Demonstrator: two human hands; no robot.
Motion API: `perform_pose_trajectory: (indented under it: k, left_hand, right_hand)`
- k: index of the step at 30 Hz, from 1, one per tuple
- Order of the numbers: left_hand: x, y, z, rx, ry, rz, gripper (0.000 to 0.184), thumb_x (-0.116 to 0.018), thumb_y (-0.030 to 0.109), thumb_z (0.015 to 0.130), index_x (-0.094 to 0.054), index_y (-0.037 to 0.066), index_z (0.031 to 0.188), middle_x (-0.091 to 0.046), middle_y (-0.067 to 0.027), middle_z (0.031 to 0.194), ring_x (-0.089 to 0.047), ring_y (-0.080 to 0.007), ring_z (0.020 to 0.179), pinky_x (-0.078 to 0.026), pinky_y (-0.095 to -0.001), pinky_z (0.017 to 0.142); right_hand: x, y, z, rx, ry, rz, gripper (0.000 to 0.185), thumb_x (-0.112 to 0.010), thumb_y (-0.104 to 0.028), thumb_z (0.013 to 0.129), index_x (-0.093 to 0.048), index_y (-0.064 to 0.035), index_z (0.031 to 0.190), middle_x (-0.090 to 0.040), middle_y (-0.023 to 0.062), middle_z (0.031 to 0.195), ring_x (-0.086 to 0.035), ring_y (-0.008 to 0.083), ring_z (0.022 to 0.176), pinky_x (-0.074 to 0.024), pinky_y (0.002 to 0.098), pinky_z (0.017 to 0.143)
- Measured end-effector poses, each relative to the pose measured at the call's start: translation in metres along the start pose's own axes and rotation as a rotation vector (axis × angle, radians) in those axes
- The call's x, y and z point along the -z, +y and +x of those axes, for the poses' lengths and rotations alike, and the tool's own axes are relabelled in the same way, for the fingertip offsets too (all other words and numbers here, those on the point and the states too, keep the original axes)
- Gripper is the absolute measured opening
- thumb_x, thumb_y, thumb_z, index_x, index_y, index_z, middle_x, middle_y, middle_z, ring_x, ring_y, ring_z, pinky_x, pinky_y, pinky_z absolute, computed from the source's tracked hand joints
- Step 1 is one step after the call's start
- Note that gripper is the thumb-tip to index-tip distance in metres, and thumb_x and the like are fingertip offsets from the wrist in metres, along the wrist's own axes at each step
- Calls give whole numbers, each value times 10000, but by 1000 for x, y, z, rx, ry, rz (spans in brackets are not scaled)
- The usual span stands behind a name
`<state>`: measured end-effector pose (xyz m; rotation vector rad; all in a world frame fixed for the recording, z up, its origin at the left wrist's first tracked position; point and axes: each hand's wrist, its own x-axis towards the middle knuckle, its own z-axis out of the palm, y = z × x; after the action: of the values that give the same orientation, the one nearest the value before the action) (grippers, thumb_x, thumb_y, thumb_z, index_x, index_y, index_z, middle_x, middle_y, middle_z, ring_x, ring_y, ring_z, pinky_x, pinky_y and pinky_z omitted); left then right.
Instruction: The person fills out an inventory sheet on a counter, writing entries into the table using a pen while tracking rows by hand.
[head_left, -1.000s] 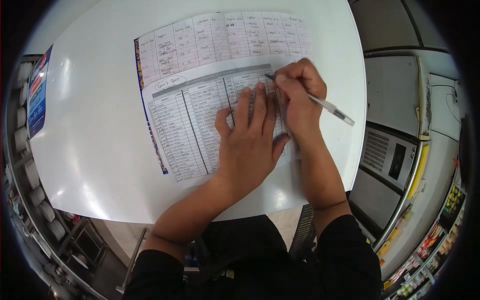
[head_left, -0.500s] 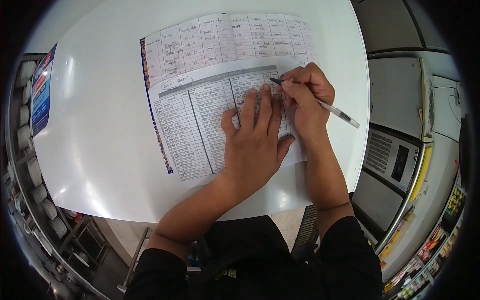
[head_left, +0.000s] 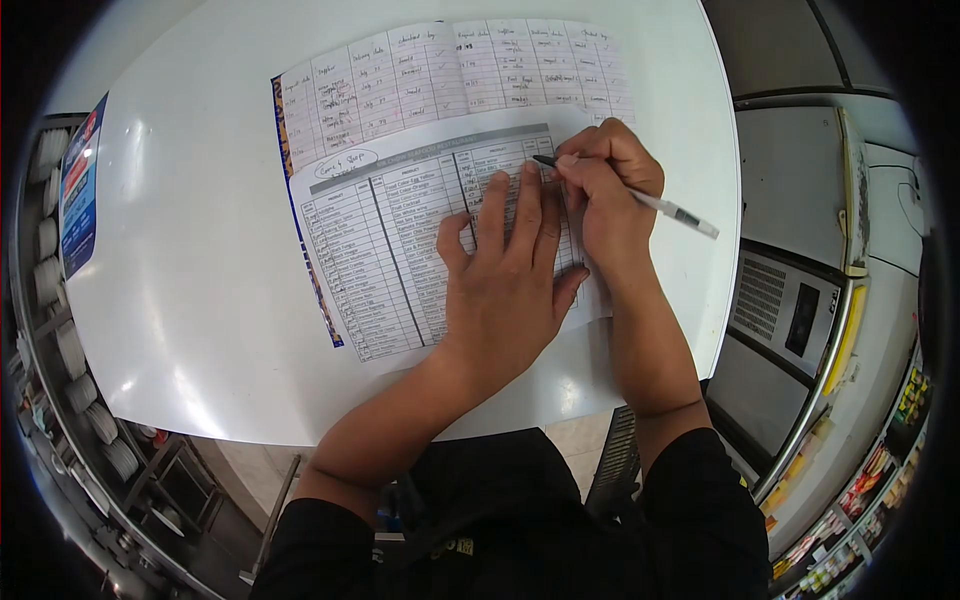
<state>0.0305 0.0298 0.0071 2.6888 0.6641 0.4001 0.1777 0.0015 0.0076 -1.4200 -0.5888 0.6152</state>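
Observation:
A printed product list [head_left: 400, 290] with several columns and handwritten marks lies on an open notebook [head_left: 390, 85] ruled into handwritten columns. My left hand [head_left: 510, 270] rests flat on the sheet with its fingers spread, covering part of the right-hand columns. Beside it, my right hand [head_left: 615, 195] pinches a pen [head_left: 675, 211] with a clear barrel. The dark pen tip is at the top right of the printed table, close to my left fingertips. Whether the tip touches the paper I cannot tell.
Both papers lie on a glossy white table [head_left: 190, 260]. Stacked white plates [head_left: 70, 350] fill a rack at the left, near a blue poster [head_left: 82, 190]. A steel appliance [head_left: 785, 310] stands at the right, with shelves of packaged goods [head_left: 870, 480] beyond it.
The pen tip and my right hand have shifted slightly left and up in the view. The paper, notebook and left hand appear slightly shifted too, while the left hand stays flat on the sheet.

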Motion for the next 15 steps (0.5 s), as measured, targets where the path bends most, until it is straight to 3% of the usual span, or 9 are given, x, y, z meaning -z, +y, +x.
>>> perform_pose_trajectory:
  k: [3, 5, 8, 9, 11, 15]
  left_hand:
    - [-2, -1, 0, -6, 13, 1, 693, -644, 460, 906, -547, -34, 1383, -462, -191, 1504, -376, -349, 1376, -222, -541, 1058]
    - [-2, -1, 0, -3, 7, -1, 695, -642, 461, 907, -547, -36, 1384, -461, -191, 1504, -374, -349, 1378, -221, -540, 1058]
    - [-1, -1, 0, -5, 0, 2, 699, -638, 465, 908, -546, -38, 1384, -460, -192, 1505, -370, -350, 1381, -219, -541, 1058]
    - [-1, -1, -1, -9, -2, 6, 702, -637, 468, 908, -545, -39, 1385, -460, -192, 1505, -368, -351, 1382, -218, -542, 1059]
    - [-1, 0, 0, -5, -1, 6, 701, -633, 466, 911, -542, -40, 1387, -461, -193, 1504, -367, -351, 1383, -218, -542, 1058]
    - [-2, -1, -1, -11, -6, 10, 699, -625, 465, 917, -537, -41, 1391, -461, -194, 1504, -366, -351, 1386, -218, -541, 1058]
  right_hand:
    - [1, 7, -3, 124, -9, -94, 146, -584, 50, 841, -546, -6, 712, -581, 9, 653, -450, 38, 552, -375, 229, 493]
    - [1, 6, -3, 93, -25, -108, 181, -557, 90, 831, -466, -23, 723, -642, 119, 776, -436, 67, 548, -390, 228, 528]
    - [2, 7, -2, 89, -45, -96, 173, -560, 88, 830, -474, -23, 728, -642, 121, 778, -438, 68, 552, -394, 230, 535]
    - [2, 8, -2, 89, -45, -96, 173, -560, 88, 830, -474, -23, 728, -642, 121, 778, -438, 68, 552, -394, 230, 535]
    - [2, 10, -1, 139, -28, -86, 130, -596, 52, 837, -560, 2, 723, -589, 10, 659, -458, 41, 578, -382, 234, 507]
    - [1, 7, -1, 67, -1, -2, 128, -598, 51, 835, -563, 2, 722, -591, 14, 662, -454, 45, 577, -385, 238, 509]
